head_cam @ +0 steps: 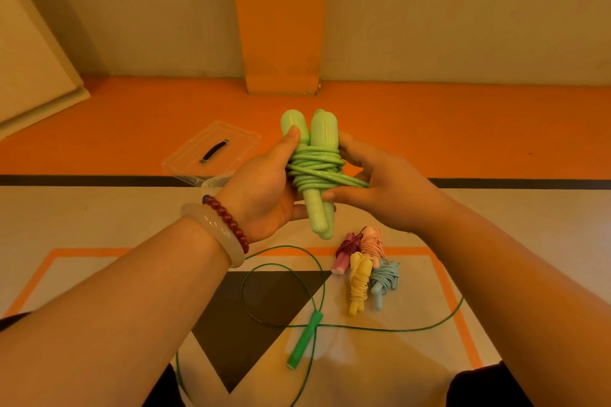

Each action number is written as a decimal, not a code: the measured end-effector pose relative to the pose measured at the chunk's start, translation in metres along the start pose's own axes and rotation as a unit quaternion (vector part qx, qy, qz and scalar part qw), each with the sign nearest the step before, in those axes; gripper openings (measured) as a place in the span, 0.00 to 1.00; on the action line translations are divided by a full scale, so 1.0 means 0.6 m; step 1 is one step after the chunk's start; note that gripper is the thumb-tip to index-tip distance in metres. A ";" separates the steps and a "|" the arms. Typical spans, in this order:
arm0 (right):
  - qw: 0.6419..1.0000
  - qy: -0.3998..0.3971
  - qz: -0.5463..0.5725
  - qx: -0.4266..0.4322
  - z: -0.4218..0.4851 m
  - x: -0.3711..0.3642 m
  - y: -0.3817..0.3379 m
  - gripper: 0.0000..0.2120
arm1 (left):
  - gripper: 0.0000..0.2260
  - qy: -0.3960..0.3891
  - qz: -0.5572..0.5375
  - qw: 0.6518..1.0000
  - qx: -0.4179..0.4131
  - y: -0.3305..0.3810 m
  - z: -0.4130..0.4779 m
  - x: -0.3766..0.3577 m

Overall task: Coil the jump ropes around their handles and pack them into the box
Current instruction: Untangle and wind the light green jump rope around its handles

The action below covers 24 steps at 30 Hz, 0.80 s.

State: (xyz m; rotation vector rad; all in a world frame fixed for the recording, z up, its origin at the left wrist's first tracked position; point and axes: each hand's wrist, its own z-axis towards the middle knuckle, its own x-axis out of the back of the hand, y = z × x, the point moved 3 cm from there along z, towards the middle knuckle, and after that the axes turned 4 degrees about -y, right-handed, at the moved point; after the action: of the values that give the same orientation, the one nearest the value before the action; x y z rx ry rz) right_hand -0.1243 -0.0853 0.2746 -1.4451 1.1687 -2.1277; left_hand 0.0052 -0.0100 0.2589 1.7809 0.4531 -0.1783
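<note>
A light green jump rope (pixel 316 168) is held upright in front of me, its cord coiled round the two handles. My left hand (pixel 264 188) grips the handles from the left, thumb on the upper part. My right hand (pixel 380 188) holds the bundle from the right, its fingers pinching the last stretch of cord. On the floor lie coiled ropes: a dark pink one (pixel 344 254), a pale pink one (pixel 373 243), a yellow one (pixel 358 284) and a blue one (pixel 383 279). A dark green rope (pixel 304 344) lies uncoiled. The clear box (pixel 211 150) stands behind my left hand.
The dark green rope's loose cord (pixel 413 329) loops widely across the floor between my arms and under the right forearm. An orange pillar (pixel 281 43) and a wall rise beyond the box. The floor has orange, black and pale markings.
</note>
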 end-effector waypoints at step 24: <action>0.997 0.017 0.062 -0.043 -0.002 0.012 0.004 0.11 | 0.23 0.035 0.032 0.997 -0.066 -0.019 0.005 -0.019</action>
State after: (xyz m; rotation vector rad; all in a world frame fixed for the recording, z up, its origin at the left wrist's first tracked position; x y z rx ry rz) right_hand -0.1290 -0.0910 0.2773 -1.3391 1.3415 -2.0497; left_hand -0.0092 -0.0130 0.2517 1.6740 0.4476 -0.0393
